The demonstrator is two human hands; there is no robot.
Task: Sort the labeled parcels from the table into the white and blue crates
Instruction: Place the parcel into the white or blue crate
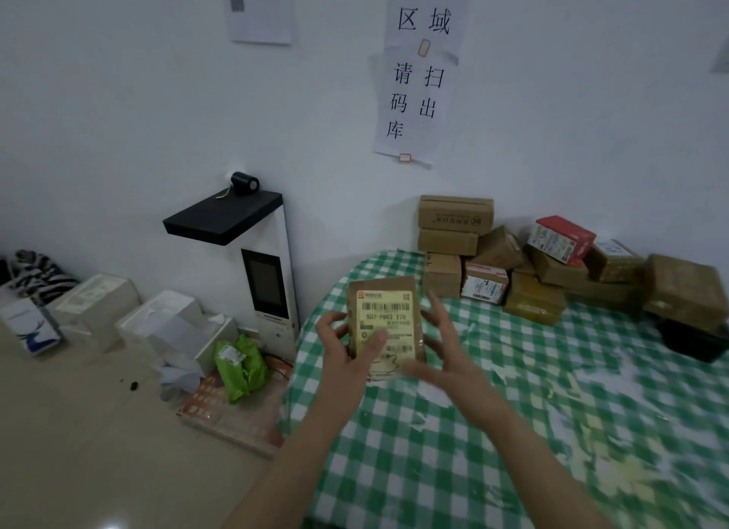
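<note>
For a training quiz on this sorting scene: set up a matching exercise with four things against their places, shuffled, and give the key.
Things:
1. labeled parcel
2. red box
3. green bag
4. black roll

Places:
A. down at the foot of the white machine
B. gripped by the left hand
C. by the wall, at the machine's black top
D. on top of the cardboard pile on the checkered table

Pairs: 1-B; 2-D; 3-A; 4-C

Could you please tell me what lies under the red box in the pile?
The red box rests tilted on a brown cardboard parcel, which seems to lie on a lower parcel. What is behind them is covered.
</note>
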